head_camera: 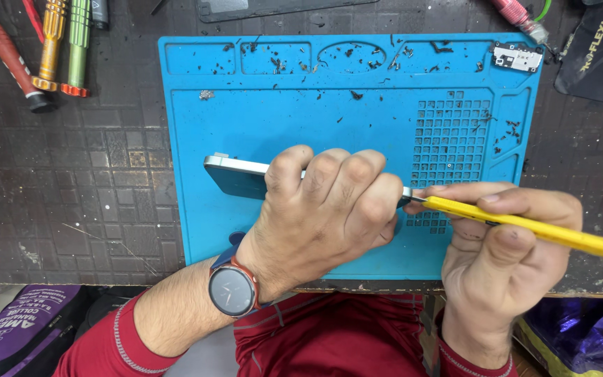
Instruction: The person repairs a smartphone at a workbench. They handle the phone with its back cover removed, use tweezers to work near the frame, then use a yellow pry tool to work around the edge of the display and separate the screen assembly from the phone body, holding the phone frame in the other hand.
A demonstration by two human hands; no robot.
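The left hand (329, 209) grips a phone (235, 176) held on edge above the blue mat (280, 119). The right hand (504, 244) pinches a yellow tool (539, 230), its tip touching the phone's right end.

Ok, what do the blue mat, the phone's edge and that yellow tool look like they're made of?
The blue mat looks like matte silicone or rubber, with moulded trays and a grid. The phone in the left hand has a shiny, pale frame, probably metal. The yellow tool in the right hand looks like painted metal or plastic; I cannot tell which.
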